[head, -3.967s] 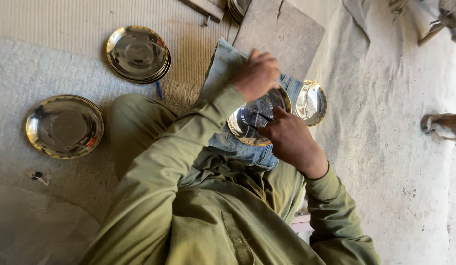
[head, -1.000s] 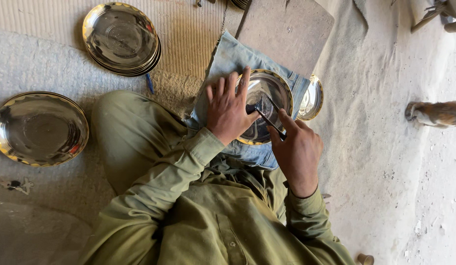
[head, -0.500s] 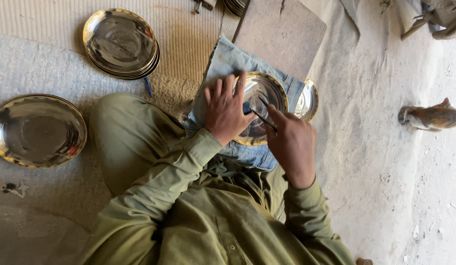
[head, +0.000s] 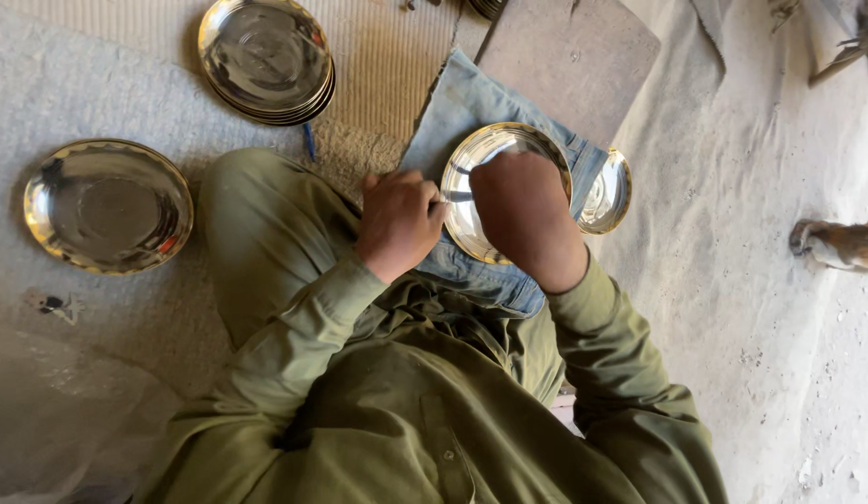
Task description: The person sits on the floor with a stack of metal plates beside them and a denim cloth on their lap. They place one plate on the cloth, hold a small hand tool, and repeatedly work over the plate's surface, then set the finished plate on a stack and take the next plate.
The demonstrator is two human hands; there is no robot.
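A shiny steel plate lies on a blue denim cloth spread over my lap. My left hand is curled at the plate's left rim and grips it. My right hand rests as a fist on the middle of the plate and covers much of it. A thin dark tool pokes out from it toward my left hand; most of the tool is hidden. A second steel plate peeks out from under the right side of the first.
A stack of steel plates sits on a striped mat at the top left. A single plate lies on grey carpet at the left. A flat stone slab lies beyond the cloth. A small animal stands at the right.
My left hand slid off the plate's face to its left rim and curled its fingers. My right hand moved over the plate's middle and now hides most of the tool.
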